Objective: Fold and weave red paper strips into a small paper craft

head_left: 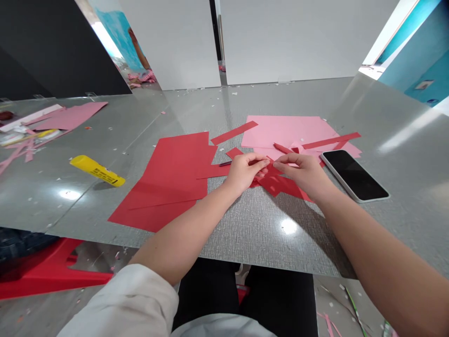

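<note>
My left hand (244, 171) and my right hand (302, 172) meet over the table, their fingertips pinched close together. A small red paper piece (269, 159) shows between them; its shape is mostly hidden by the fingers. Beneath the hands lie several red paper scraps (275, 184). To the left, large red paper sheets (175, 171) overlap, and the tip of a dark, thin tool (225, 164) shows beside my left hand. Behind the hands are pink paper sheets (284, 130), with red strips (331, 141) across them.
A white-edged phone (355, 175) lies right of my right hand. A yellow tube (97, 170) rests at the left. Pink paper (75, 116) and other clutter sit at the far left. White and black panels (294, 42) border the table's back. A red chair (52, 274) stands lower left.
</note>
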`<state>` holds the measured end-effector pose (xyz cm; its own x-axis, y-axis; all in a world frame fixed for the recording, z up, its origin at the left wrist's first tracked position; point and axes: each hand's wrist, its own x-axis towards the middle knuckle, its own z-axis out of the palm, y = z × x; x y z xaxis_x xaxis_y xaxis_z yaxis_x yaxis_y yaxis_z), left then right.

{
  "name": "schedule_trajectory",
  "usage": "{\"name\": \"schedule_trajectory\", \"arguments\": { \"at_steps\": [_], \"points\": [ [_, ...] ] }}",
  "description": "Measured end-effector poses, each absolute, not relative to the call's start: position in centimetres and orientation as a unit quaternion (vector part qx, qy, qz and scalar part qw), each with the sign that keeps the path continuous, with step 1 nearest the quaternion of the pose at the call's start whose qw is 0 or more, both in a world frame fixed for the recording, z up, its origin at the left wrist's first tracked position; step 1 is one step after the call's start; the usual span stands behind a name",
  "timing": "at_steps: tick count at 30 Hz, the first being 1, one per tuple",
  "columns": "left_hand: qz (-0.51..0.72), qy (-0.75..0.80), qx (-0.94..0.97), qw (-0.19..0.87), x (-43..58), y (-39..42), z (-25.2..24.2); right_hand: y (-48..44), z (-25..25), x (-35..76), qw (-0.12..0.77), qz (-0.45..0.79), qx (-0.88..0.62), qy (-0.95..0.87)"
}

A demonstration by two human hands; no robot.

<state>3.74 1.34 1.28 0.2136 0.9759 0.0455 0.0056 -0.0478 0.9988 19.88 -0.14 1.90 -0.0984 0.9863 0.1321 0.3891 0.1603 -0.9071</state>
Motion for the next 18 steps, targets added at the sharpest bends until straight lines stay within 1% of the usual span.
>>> {"name": "schedule_trajectory", "arguments": {
  "at_steps": [10,15,18],
  "points": [
    [0.429,0.435,0.579,0.539,3.73,1.38,1.19,-0.21,1.97,19.61,0.37,0.365,-0.558,-0.647],
    [0.425,0.428,0.631,0.488,3.51,1.51,1.23,-0.21,1.9,19.64,0.371,0.355,-0.552,-0.657],
    [0.43,0.422,0.634,0.485,3.31,1.66,1.1,-0.17,1.82,19.88,0.375,0.379,-0.527,-0.661]
  ]
}}
